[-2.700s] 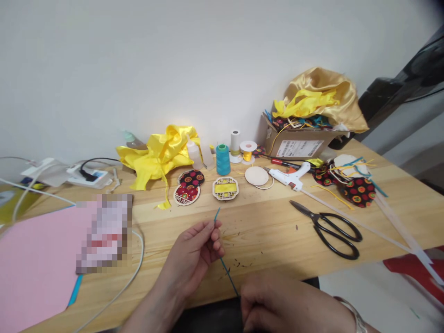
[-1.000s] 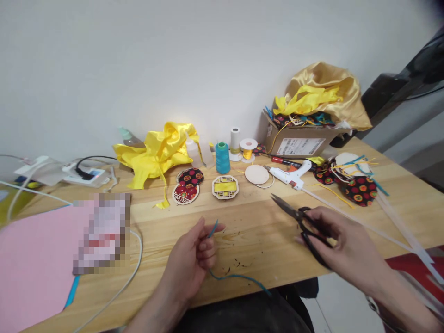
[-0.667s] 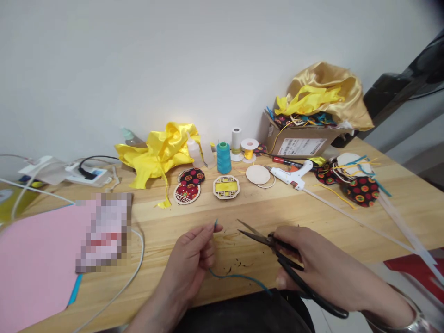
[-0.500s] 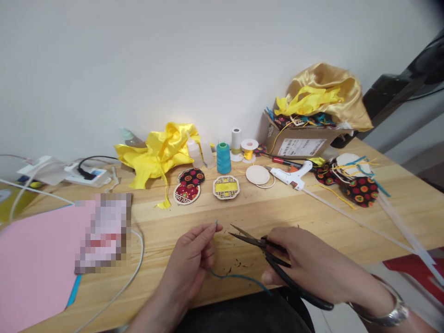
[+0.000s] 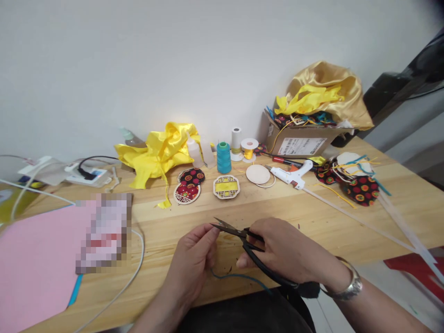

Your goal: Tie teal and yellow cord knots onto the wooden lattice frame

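My left hand (image 5: 196,252) is pinched closed on a teal cord (image 5: 239,276), whose tail hangs out below the fingers toward the table's front edge. The short upper end pokes out at the fingertips. My right hand (image 5: 277,247) grips black-handled scissors (image 5: 239,232). Their blades are parted and lie at my left fingertips, around or beside the cord end; I cannot tell which. Beyond my hands lie a wooden lattice piece with yellow cloth (image 5: 226,187) and a gourd-shaped patterned piece (image 5: 188,186). A teal thread spool (image 5: 224,158) stands behind them.
A white glue gun (image 5: 293,175) and wooden discs (image 5: 257,174) lie right of centre. Yellow cloth (image 5: 159,150) is heaped at the back left. A cardboard box (image 5: 294,138) of fabric stands at the back right. Pink sheets (image 5: 38,263) and a white cable (image 5: 138,261) occupy the left.
My right hand has moved left with the scissors, bringing the parted blades to my left fingertips. The left hand has barely moved and keeps its pinch on the cord.
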`<act>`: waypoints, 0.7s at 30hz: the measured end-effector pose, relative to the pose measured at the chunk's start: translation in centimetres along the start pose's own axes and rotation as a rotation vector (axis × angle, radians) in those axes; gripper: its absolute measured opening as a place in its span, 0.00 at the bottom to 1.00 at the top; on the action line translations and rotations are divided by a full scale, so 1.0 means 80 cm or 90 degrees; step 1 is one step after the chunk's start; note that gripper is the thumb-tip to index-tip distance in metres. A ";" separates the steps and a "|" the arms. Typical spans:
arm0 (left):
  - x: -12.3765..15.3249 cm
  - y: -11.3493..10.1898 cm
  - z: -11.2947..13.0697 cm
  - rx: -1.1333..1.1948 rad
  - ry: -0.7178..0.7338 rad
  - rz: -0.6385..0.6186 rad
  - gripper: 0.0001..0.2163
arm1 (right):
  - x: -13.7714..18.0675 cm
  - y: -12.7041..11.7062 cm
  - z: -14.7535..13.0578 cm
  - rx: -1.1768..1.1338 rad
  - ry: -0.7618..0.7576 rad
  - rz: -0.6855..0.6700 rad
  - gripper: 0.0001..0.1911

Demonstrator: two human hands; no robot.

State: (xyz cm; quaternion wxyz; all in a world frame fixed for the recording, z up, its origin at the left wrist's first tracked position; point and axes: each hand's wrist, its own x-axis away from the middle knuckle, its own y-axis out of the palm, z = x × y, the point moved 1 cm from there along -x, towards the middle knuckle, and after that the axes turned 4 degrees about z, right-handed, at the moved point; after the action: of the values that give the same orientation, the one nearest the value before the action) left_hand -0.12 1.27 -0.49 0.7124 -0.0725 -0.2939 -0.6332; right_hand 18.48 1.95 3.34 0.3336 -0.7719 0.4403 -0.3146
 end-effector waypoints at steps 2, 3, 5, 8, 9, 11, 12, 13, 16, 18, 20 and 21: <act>0.000 0.000 0.000 -0.019 0.010 0.004 0.09 | -0.002 0.000 0.000 0.001 0.000 0.004 0.25; 0.000 0.000 -0.001 -0.029 0.017 0.003 0.09 | -0.002 -0.001 0.000 -0.001 0.000 0.007 0.25; 0.000 -0.001 -0.001 -0.047 0.033 0.001 0.09 | -0.003 -0.001 0.000 -0.009 0.000 0.009 0.24; -0.002 -0.002 -0.002 -0.066 0.052 -0.001 0.10 | -0.004 -0.001 0.000 -0.022 -0.001 0.011 0.24; -0.002 -0.002 -0.003 -0.071 0.054 -0.002 0.10 | -0.005 -0.001 0.001 -0.025 -0.002 0.011 0.24; -0.002 -0.003 -0.003 -0.081 0.060 -0.001 0.11 | -0.005 0.000 0.002 -0.031 -0.002 0.011 0.24; -0.002 -0.003 -0.003 -0.085 0.063 0.001 0.11 | -0.005 0.000 0.002 -0.035 -0.002 0.012 0.24; -0.002 -0.003 -0.003 -0.088 0.066 0.002 0.11 | -0.004 0.000 0.001 -0.038 -0.002 0.013 0.24; -0.001 -0.002 -0.002 -0.086 0.066 0.004 0.12 | -0.004 -0.001 0.000 -0.045 -0.005 0.021 0.23; 0.000 -0.002 -0.002 -0.081 0.061 0.004 0.12 | -0.003 -0.001 0.000 -0.042 -0.010 0.029 0.24; 0.001 -0.003 -0.002 -0.079 0.056 0.005 0.11 | -0.004 -0.001 0.002 -0.027 -0.013 0.037 0.24; 0.001 -0.003 -0.002 -0.079 0.054 0.006 0.10 | -0.004 0.000 0.004 -0.018 -0.014 0.039 0.25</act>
State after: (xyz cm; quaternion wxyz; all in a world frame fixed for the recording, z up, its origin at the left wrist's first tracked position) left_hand -0.31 1.09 -0.66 0.7212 -0.0906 -0.2233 -0.6495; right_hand 18.57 2.33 3.10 0.3368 -0.7662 0.4644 -0.2895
